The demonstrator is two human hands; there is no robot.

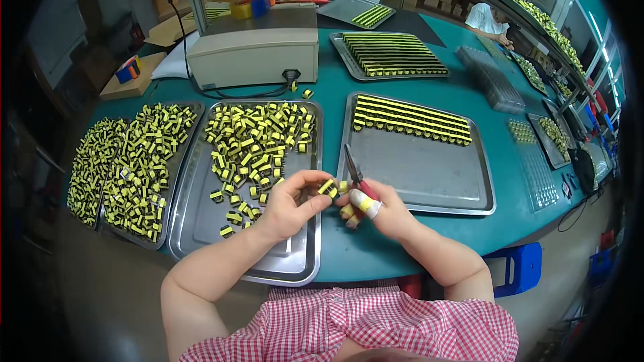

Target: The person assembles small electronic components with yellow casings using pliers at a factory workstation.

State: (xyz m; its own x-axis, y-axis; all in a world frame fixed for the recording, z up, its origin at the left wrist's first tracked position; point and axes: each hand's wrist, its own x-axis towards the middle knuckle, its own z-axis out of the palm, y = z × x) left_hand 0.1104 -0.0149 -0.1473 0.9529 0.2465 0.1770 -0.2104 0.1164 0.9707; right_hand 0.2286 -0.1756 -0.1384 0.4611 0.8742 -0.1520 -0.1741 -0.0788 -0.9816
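Note:
My left hand [290, 206] pinches a small black part wrapped in yellow tape, like a coil [329, 188], between thumb and fingers. Close beside it, my right hand [391, 213] is closed round the red handles of a pair of long-nose pliers [353, 166], whose jaws point up and away from me. White and yellow wrapping covers some of the right fingers. Both hands are over the gap between a metal tray of loose coils [312, 234] on the left and a tray [422, 174] on the right, where coils stand in neat rows along the far side.
Two more trays heaped with coils [137, 167] lie at the far left. Behind the trays stands a beige box-shaped device [255, 57] with a black cable. A filled tray [392, 53] sits farther back. Clear plastic trays [493, 80] lie right. Two people work across the green table [355, 248].

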